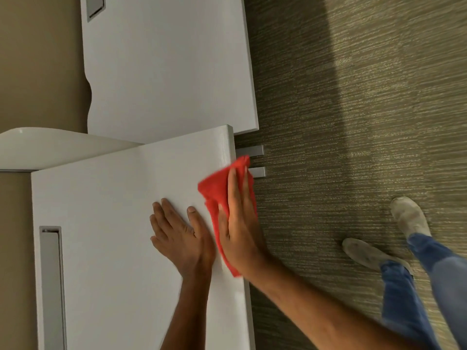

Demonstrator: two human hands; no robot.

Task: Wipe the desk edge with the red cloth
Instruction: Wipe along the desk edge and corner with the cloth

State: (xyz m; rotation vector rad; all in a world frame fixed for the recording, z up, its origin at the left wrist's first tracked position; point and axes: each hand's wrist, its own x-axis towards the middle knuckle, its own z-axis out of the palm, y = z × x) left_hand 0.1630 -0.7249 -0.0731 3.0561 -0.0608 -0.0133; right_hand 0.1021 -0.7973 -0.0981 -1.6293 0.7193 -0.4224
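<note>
Far left: tan wall (38,59), with a white curved ledge (50,145) jutting from it. Next, set into the near white desk (113,223), a grey slot (51,286) running along the back side. Beyond, a second desk (164,66), butted close to the first, with its own slot (95,7) at the top corner.

On the near desk, left hand (177,233): flat, palm down, fingers spread, empty, gripping nothing. Thumb just beside the cloth (217,195).

Just right of it, right hand (238,223): open and flat, fingers straight, pressing the cloth down rather than clenching it. Thumb on top of the red fabric. Cloth crumpled, red, lying on the desk at its right edge (231,145), spilling over that edge under the fingers, one corner reaching toward the far end of the desk. Lower tail of the cloth showing below the wrist.

Past the edge, two grey bars (255,150) poking out from under the desk, one touching the cloth's tip or just behind it; cannot tell which.

Further right: striped green-grey carpet (353,122), a broad shadow across it. Far right, two pale shoes (409,215) and blue jeans (429,286), standing well apart from the desk.
</note>
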